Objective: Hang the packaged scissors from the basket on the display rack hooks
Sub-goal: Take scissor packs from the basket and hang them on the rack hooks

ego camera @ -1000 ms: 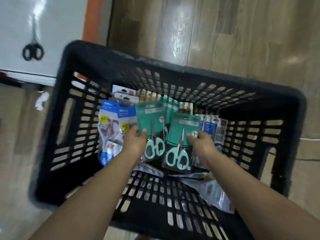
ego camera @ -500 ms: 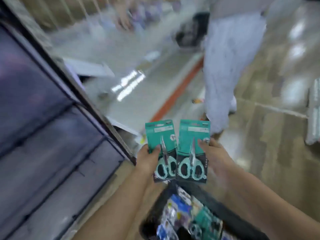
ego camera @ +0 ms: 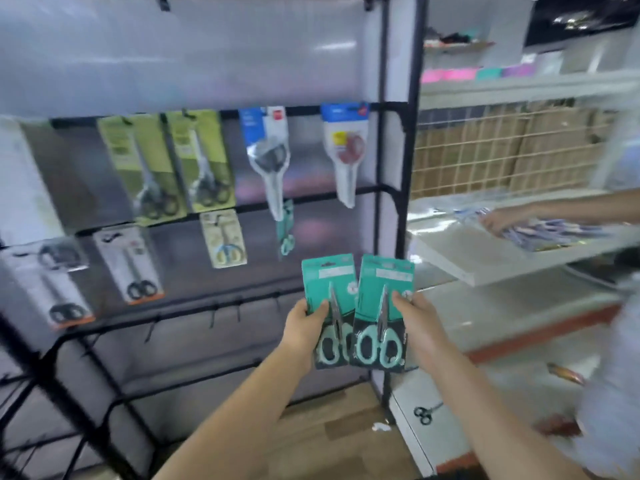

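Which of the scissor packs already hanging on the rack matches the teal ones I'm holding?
The small teal pack on the middle row, partly behind the long blue-topped pack; the other hung packs are green, blue, white or cream.

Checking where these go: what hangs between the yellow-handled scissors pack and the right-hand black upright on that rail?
In the head view, one teal scissors pack hangs between the yellow-handled pack and the upright.

Even, cool indoor lighting is observed. Soft glare is reflected off the translucent panel behind the display rack. Motion blur is noted throughout, heaviest left of the rack. Straight bars are bowed toward the frame edges.
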